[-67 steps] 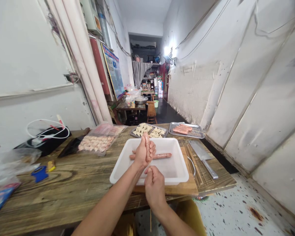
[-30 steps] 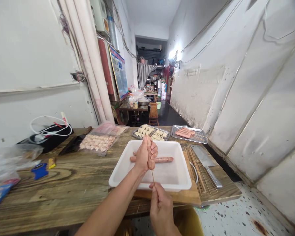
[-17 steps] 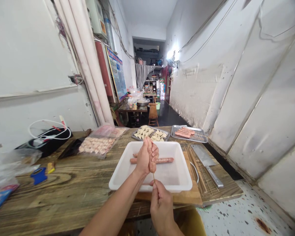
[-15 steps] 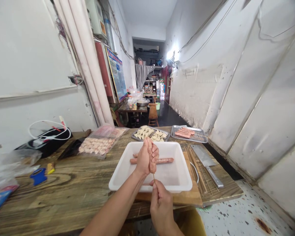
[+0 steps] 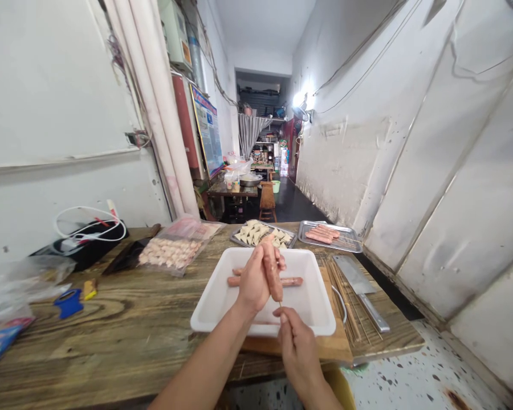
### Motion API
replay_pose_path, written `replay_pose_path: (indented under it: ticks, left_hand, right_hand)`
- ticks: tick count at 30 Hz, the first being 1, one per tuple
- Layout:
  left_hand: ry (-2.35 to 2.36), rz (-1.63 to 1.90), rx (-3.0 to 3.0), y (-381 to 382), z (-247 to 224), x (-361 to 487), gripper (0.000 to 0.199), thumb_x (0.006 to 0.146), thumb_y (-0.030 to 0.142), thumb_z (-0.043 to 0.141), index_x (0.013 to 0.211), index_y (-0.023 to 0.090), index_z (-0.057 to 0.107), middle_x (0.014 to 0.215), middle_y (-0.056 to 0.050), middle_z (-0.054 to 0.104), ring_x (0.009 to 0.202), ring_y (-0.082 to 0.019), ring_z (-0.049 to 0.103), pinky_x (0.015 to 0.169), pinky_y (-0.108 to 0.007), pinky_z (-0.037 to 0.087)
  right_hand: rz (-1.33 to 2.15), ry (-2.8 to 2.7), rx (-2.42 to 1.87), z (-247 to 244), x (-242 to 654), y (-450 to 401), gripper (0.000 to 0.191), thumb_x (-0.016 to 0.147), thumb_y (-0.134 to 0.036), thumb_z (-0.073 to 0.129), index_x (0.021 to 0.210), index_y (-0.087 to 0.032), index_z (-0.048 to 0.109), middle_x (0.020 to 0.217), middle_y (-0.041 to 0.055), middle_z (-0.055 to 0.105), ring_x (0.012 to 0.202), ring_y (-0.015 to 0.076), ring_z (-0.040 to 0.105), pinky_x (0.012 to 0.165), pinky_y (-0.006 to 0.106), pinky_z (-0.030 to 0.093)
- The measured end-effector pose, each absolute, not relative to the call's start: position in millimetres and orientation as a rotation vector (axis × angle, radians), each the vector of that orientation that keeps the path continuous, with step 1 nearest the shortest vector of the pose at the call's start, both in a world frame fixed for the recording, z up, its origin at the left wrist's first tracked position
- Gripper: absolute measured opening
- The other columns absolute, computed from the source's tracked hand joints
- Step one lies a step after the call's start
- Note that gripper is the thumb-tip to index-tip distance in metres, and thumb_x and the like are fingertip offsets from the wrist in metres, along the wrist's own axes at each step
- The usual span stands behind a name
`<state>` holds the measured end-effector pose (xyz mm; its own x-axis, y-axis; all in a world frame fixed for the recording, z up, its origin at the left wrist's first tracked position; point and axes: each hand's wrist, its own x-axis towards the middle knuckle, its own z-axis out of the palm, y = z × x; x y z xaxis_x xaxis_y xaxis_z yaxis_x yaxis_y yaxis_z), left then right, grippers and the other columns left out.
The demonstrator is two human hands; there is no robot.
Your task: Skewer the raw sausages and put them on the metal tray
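A sausage [image 5: 273,276] on a thin wooden skewer lies along the palm of my left hand [image 5: 256,279], tilted with its near end down. The left fingers curl behind it and have loosened at the tips. Below, my right hand [image 5: 297,341] pinches the bare end of the skewer [image 5: 281,305] between thumb and finger. Both hands are over the near part of a white plastic tub [image 5: 235,324]. Inside the tub lies another sausage [image 5: 293,282], partly hidden behind the left hand, with the end of one more beside it.
Bamboo skewers [image 5: 346,302] and a cleaver [image 5: 359,285] lie right of the tub. Behind it stand a tray of skewered sausages [image 5: 322,234] and a tray of pale triangular pieces [image 5: 256,232]. At left are a bag of pinkish pieces [image 5: 171,252] and a blue object [image 5: 68,303].
The left fingers have loosened around the sausage, showing more of it. Both hands have shifted a little to the right, and the sausage with its skewer leans further that way.
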<state>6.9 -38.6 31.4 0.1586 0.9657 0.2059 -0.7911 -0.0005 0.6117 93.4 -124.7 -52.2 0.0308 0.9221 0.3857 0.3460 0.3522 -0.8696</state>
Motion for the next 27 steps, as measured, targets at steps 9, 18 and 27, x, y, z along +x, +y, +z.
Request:
replay_pose_path:
  ticks: [9,18,27]
  left_hand:
    - [0.325,1.284,0.709,-37,33,0,0.038,0.077,0.032,0.067,0.110,0.018,0.055,0.083,-0.004,0.057,0.067,-0.012,0.057,0.061,-0.025,0.050]
    - [0.256,1.291,0.664,-31,37,6,0.033,0.080,0.045,0.060,0.098,0.018,0.054,0.078,0.000,0.051,0.053,-0.007,0.044,0.046,-0.018,0.040]
    - [0.245,1.354,0.579,-25,33,4,0.026,0.078,0.033,0.066,0.092,0.018,0.052,0.073,0.002,0.046,0.053,-0.006,0.042,0.045,-0.017,0.037]
  right_hand:
    - [1.326,-1.145,-0.915,-47,98,-123,0.033,0.091,-0.053,0.041,0.085,-0.020,0.046,0.044,-0.0126,0.032,0.034,0.0048,0.020,0.033,0.015,0.019]
    - [1.188,-1.237,-0.998,-45,90,-122,0.034,0.092,-0.050,0.039,0.098,-0.018,0.049,0.045,-0.0120,0.031,0.037,0.0063,0.022,0.036,0.017,0.020]
    - [0.757,-1.497,-1.122,-44,90,-121,0.027,0.095,-0.034,0.031,0.086,-0.019,0.051,0.054,-0.0074,0.028,0.044,0.0094,0.027,0.041,0.021,0.022]
